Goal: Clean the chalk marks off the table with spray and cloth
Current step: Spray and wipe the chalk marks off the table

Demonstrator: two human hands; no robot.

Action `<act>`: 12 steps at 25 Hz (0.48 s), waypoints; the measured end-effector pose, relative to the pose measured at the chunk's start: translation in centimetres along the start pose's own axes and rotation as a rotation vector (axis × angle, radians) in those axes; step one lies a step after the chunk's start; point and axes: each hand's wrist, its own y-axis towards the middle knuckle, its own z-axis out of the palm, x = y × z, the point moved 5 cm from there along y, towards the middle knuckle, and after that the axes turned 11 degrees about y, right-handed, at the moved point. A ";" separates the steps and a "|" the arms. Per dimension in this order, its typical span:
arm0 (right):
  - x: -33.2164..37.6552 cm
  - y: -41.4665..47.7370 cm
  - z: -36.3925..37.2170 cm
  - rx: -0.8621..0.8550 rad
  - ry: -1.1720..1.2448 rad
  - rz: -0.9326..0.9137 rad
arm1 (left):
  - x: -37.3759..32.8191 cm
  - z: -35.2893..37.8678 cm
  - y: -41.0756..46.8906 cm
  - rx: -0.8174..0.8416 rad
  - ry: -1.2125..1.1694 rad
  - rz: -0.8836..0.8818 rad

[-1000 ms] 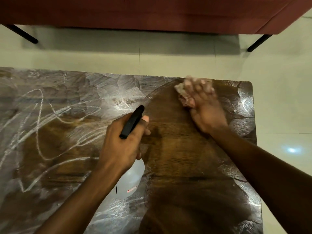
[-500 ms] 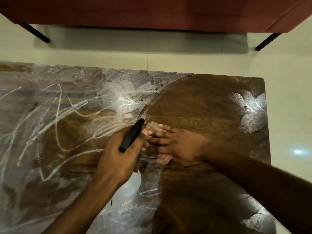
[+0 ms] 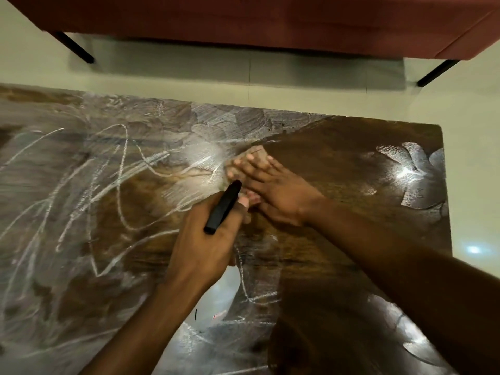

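Observation:
A dark wooden table point(image 3: 351, 163) carries white chalk marks point(image 3: 113, 185) across its left half and smears at the right edge. My left hand point(image 3: 205, 244) grips a spray bottle point(image 3: 219, 296) by its neck; the black trigger head point(image 3: 223, 207) sticks up over my knuckles and the clear body hangs below my palm. My right hand point(image 3: 270, 190) lies flat on the table just beyond it, fingers spread, pressing a pale cloth point(image 3: 230, 169) that shows only at the fingertips.
The right middle of the table is wiped dark and wet. Past the far edge lies a pale tiled floor point(image 3: 297, 77), then a red sofa point(image 3: 270, 20) on black legs. The table's right edge point(image 3: 447, 212) drops to floor.
My right hand swept the cloth from the far right part of the table down toward my left hand, then leftward into the chalk. My left hand kept hold of the bottle, almost still.

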 end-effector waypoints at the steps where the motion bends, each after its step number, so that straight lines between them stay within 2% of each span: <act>1: -0.7 0.0 -0.6 0.093 -0.083 -0.132 | 0.2 -0.5 0.3 -0.014 -0.018 -0.008; 2: -2.1 0.2 -1.5 0.088 -0.116 -0.112 | 0.4 -0.8 0.6 -0.021 -0.035 -0.017; 3: -4.1 0.4 -2.6 -0.001 -0.095 0.036 | 0.7 -1.2 0.8 -0.026 -0.048 -0.027; 6: -9.8 -0.4 -6.5 -0.456 0.240 0.735 | 1.5 -2.0 1.2 -0.035 -0.040 -0.027; 7: -10.1 -0.2 -6.8 -0.532 0.322 0.879 | 1.7 -2.1 1.3 -0.037 -0.020 -0.021; 8: -9.2 0.9 -6.7 -0.533 0.349 0.915 | 2.0 -2.3 1.4 -0.040 -0.009 -0.020; 9: -7.6 2.4 -6.3 -0.472 0.310 0.835 | 2.2 -2.5 1.6 -0.038 -0.009 -0.023; 10: -5.5 4.0 -5.3 -0.365 0.218 0.654 | 2.3 -2.6 1.7 -0.034 -0.009 -0.024; 12: -0.2 5.8 -1.8 -0.070 0.040 0.137 | 2.2 -2.9 2.0 -0.033 0.011 -0.018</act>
